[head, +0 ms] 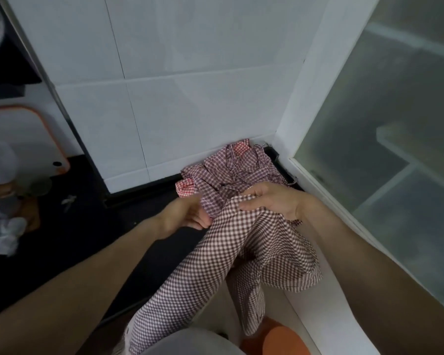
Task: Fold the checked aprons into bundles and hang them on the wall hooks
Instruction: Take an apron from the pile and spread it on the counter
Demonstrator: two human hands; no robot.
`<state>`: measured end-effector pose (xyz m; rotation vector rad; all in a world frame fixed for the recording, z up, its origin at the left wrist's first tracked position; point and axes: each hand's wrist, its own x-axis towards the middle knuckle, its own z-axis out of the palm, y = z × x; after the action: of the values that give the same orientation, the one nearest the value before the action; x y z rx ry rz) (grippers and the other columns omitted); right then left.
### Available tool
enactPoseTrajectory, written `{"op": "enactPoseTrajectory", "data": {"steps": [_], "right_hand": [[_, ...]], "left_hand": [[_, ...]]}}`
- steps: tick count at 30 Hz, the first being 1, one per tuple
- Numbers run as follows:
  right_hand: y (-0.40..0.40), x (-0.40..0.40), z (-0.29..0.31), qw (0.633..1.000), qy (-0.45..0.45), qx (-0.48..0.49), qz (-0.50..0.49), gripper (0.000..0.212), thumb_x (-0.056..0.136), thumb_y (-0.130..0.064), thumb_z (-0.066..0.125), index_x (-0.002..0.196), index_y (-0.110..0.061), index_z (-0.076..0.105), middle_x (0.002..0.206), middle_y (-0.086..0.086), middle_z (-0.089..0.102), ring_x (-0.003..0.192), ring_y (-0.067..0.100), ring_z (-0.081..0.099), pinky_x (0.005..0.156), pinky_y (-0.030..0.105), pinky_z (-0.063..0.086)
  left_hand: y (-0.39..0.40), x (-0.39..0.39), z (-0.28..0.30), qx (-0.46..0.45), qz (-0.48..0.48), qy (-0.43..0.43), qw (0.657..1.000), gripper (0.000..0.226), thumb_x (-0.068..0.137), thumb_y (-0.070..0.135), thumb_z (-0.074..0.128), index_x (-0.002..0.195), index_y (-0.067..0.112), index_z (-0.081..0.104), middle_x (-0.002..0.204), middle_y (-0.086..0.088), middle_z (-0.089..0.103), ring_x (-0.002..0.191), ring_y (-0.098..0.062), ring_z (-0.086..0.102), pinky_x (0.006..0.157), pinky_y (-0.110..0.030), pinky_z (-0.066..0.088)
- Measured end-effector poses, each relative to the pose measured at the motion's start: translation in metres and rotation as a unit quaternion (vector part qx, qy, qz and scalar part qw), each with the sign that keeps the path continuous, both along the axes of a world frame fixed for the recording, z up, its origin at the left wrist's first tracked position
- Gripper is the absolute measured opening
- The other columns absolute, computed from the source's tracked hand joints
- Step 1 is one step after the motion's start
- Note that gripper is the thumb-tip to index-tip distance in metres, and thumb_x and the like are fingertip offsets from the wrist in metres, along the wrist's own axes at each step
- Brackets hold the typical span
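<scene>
Gripping brown-checked apron (244, 242) beside wall (180, 80), both hands.

Thin, matt checked cloth is being shown by the brown-and-white apron (244, 252). The wall tiles (190, 60) are being seen as smooth and faintly glossy, the window pane (395, 124) as frosted.

We are seeing a brown-and-white checked apron (244, 242) showing its small squares. Behind it, a pile of aprons (231, 172) is showing maroon-and-pink checks, with 2 patches of red-and-white check peeking out. The wall tiles (180, 73) are looking white, the desk (75, 221) black, and a board's rim (59, 144) orange.
</scene>
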<state>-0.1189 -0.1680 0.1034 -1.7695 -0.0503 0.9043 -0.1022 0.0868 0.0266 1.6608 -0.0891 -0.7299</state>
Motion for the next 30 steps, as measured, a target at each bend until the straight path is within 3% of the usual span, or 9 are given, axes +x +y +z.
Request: {"op": "enactPoseTrajectory", "data": {"steps": [2, 5, 10, 14, 17, 19, 22, 26, 30], "right_hand": [[-0.007, 0.001, 0.004, 1.000, -0.014, -0.028, 0.003, 0.032, 0.095, -0.019, 0.065, 0.121, 0.000, 0.068, 0.120, 0.015, 0.071, 0.114, 0.033, 0.065, 0.100, 0.036, 0.053], [-0.014, 0.001, 0.013, 0.999, -0.023, -0.041, -0.003, 0.033, 0.095, -0.027, 0.064, 0.119, -0.004, 0.069, 0.119, 0.013, 0.071, 0.114, 0.031, 0.066, 0.103, 0.039, 0.051], [-0.024, 0.003, 0.021, 0.999, -0.019, -0.044, 0.008, 0.032, 0.096, -0.030, 0.062, 0.121, -0.012, 0.069, 0.124, 0.009, 0.070, 0.117, 0.029, 0.064, 0.109, 0.045, 0.045], [-0.035, 0.001, 0.027, 0.999, -0.006, -0.039, 0.009, 0.040, 0.092, -0.032, 0.064, 0.127, -0.014, 0.067, 0.129, 0.008, 0.067, 0.121, 0.029, 0.062, 0.113, 0.048, 0.041], [-0.044, -0.001, 0.032, 0.999, -0.009, -0.039, 0.016, 0.038, 0.093, -0.030, 0.062, 0.128, -0.017, 0.065, 0.129, 0.004, 0.067, 0.121, 0.025, 0.062, 0.113, 0.046, 0.041], [-0.048, -0.002, 0.033, 0.999, -0.002, -0.027, 0.023, 0.039, 0.093, -0.027, 0.061, 0.130, -0.017, 0.064, 0.131, 0.004, 0.066, 0.123, 0.025, 0.061, 0.113, 0.045, 0.041], [-0.051, -0.005, 0.039, 0.999, 0.001, -0.033, 0.037, 0.036, 0.090, -0.026, 0.062, 0.125, -0.018, 0.067, 0.127, 0.002, 0.068, 0.119, 0.022, 0.064, 0.109, 0.040, 0.045], [-0.061, -0.010, 0.047, 0.999, -0.008, -0.030, 0.030, 0.032, 0.090, -0.026, 0.061, 0.120, -0.017, 0.069, 0.123, 0.001, 0.071, 0.113, 0.018, 0.066, 0.103, 0.033, 0.048], [-0.072, -0.008, 0.052, 0.993, -0.085, -0.057, -0.058, 0.021, 0.095, -0.028, 0.061, 0.110, -0.019, 0.072, 0.112, -0.001, 0.074, 0.109, 0.019, 0.068, 0.097, 0.030, 0.051]], "left_hand": [[-0.007, -0.003, -0.010, -0.010, -0.070, 0.018, 0.997, 0.052, 0.097, 0.039, 0.044, 0.112, -0.005, 0.069, 0.112, -0.016, 0.072, 0.107, -0.029, 0.066, 0.102, -0.040, 0.047], [-0.026, -0.007, -0.005, -0.075, -0.107, 0.007, 0.991, 0.042, 0.088, 0.017, 0.052, 0.126, 0.005, 0.064, 0.129, -0.006, 0.066, 0.122, -0.023, 0.059, 0.112, -0.039, 0.038], [-0.048, -0.008, 0.014, -0.176, -0.100, 0.058, 0.978, 0.044, 0.083, 0.022, 0.054, 0.120, 0.002, 0.065, 0.125, -0.007, 0.066, 0.114, -0.023, 0.061, 0.100, -0.034, 0.042], [-0.054, -0.003, 0.021, -0.119, -0.156, 0.014, 0.981, 0.046, 0.079, 0.026, 0.059, 0.121, 0.007, 0.064, 0.125, -0.002, 0.068, 0.116, -0.018, 0.063, 0.099, -0.032, 0.042], [-0.051, 0.001, 0.028, -0.095, -0.175, -0.027, 0.980, 0.059, 0.074, 0.028, 0.071, 0.115, -0.012, 0.057, 0.116, -0.013, 0.065, 0.110, -0.028, 0.061, 0.108, -0.049, 0.041], [-0.051, 0.001, 0.034, -0.101, -0.194, -0.042, 0.975, 0.059, 0.078, 0.024, 0.073, 0.119, -0.012, 0.054, 0.120, -0.019, 0.062, 0.114, -0.033, 0.059, 0.111, -0.048, 0.040], [-0.056, -0.001, 0.048, -0.068, -0.214, -0.121, 0.967, 0.035, 0.087, 0.014, 0.072, 0.113, -0.006, 0.060, 0.118, -0.015, 0.067, 0.112, -0.030, 0.063, 0.105, -0.041, 0.047], [-0.056, 0.004, 0.058, 0.024, -0.178, -0.263, 0.948, 0.024, 0.084, 0.027, 0.077, 0.093, 0.007, 0.070, 0.094, -0.002, 0.073, 0.091, -0.019, 0.069, 0.091, -0.038, 0.055], [-0.052, 0.007, 0.054, 0.125, -0.228, -0.253, 0.932, 0.029, 0.090, 0.053, 0.059, 0.081, 0.027, 0.066, 0.081, 0.011, 0.070, 0.076, -0.003, 0.066, 0.078, -0.025, 0.050]]}}
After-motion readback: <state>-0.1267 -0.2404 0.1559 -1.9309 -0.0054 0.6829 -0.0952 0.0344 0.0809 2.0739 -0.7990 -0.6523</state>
